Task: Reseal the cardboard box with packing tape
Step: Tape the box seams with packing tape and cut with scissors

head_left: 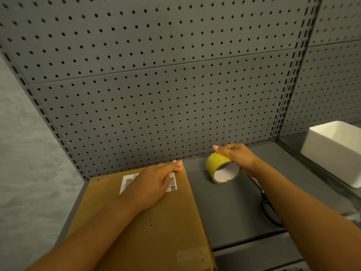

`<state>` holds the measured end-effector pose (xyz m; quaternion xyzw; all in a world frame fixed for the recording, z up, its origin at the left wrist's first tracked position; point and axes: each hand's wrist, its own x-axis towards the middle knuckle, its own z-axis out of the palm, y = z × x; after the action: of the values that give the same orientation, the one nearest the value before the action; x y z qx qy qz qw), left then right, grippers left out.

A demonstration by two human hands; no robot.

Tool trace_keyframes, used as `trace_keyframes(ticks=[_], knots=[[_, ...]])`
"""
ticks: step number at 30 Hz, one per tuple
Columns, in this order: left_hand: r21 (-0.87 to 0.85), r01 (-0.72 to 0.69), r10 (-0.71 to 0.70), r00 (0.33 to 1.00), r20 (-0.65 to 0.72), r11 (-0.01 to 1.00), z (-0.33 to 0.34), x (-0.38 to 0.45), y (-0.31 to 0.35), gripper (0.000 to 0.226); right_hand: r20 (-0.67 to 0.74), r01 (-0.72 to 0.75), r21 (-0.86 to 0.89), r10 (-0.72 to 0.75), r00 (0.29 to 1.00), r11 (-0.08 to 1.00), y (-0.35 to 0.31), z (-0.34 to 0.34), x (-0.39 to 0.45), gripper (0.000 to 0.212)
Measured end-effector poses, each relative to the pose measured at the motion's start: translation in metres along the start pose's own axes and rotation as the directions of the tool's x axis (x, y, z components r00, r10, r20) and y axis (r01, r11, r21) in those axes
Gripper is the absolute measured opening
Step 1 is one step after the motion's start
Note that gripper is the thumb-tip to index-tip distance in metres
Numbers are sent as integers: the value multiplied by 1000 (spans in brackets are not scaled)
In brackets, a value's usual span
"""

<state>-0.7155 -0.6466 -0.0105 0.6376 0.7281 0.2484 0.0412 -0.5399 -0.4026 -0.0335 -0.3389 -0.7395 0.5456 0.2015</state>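
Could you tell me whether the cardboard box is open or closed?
Closed: the cardboard box shows a flat, unbroken top under the left hand.

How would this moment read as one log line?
left hand: rests on cardboard box | right hand: grips tape roll | box untaped
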Motion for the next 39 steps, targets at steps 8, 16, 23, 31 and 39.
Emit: trace_keyframes(ticks=[8,16,23,31,39], knots=[[-31,12,-13,1000,-18,999,-2,4,2,40,-70,3,-88,-9,998,996,-8,-2,-7,53],[-31,-20,17,997,-71,999,2,14,8,29,-148,-20,-449,-52,988,893,-14,-12,-22,47],[-16,-31,29,993,-113,999,5,23,8,22,-299,-58,-480,-101,949,875,-6,-30,-53,24],[-53,-12,7,996,-93,999,-6,27,8,32,-131,-276,-610,249,960,743,8,-52,-105,25],[143,-167,175,983,-51,976,-9,58,10,22,-216,-398,-744,371,903,536,-4,-40,-130,63]])
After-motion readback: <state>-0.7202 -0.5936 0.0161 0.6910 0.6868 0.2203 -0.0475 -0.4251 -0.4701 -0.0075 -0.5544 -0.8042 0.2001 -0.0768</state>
